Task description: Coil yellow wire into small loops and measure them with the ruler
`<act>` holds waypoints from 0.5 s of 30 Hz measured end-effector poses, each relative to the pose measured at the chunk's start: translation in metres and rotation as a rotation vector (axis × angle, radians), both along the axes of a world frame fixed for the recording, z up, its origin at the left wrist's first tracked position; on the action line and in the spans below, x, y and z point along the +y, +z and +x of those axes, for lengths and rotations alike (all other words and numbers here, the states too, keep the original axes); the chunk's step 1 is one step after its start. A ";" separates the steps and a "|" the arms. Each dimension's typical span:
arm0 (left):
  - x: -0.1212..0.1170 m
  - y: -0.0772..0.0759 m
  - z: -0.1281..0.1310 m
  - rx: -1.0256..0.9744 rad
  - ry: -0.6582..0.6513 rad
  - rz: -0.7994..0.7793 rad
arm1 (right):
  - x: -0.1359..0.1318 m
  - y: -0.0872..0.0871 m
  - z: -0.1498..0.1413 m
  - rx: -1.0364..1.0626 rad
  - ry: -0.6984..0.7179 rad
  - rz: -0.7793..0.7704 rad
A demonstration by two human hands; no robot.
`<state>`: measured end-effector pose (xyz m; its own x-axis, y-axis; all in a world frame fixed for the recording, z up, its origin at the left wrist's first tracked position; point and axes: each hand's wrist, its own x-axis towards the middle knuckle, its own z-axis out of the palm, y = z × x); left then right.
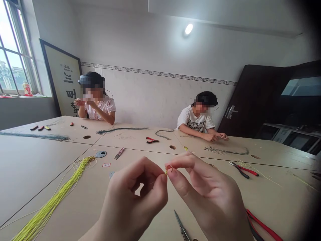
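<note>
Both my hands are raised in front of me over the beige table (37,174). My left hand (132,201) and my right hand (210,197) meet at the fingertips and pinch a tiny gold ring on a short bit of yellow cord (169,168) between thumbs and forefingers. A long bundle of yellow-green cords (52,201) lies on the table to my left. Scissors (182,227) lie just below my hands, and red-handled pliers (263,226) sit under my right wrist.
Two other people sit at the far side, one at the left (96,103) and one at the right (200,117), each handling small pieces. Red pliers (243,170), another pair (151,140), a cutter (119,153), dark cord bundles (120,130) and a dark door (250,100) are in view.
</note>
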<state>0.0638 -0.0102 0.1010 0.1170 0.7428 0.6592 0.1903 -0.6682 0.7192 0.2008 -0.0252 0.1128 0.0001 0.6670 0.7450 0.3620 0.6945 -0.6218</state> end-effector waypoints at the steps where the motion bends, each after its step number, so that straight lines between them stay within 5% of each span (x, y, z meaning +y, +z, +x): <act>1: 0.000 -0.001 0.000 0.020 0.023 0.035 | 0.000 0.000 0.000 -0.023 0.004 -0.008; 10: -0.003 0.004 0.004 0.205 0.333 0.393 | -0.002 0.001 0.003 -0.117 -0.042 -0.049; 15: -0.005 0.005 0.002 0.331 0.350 0.488 | -0.001 0.004 0.003 -0.163 -0.042 -0.088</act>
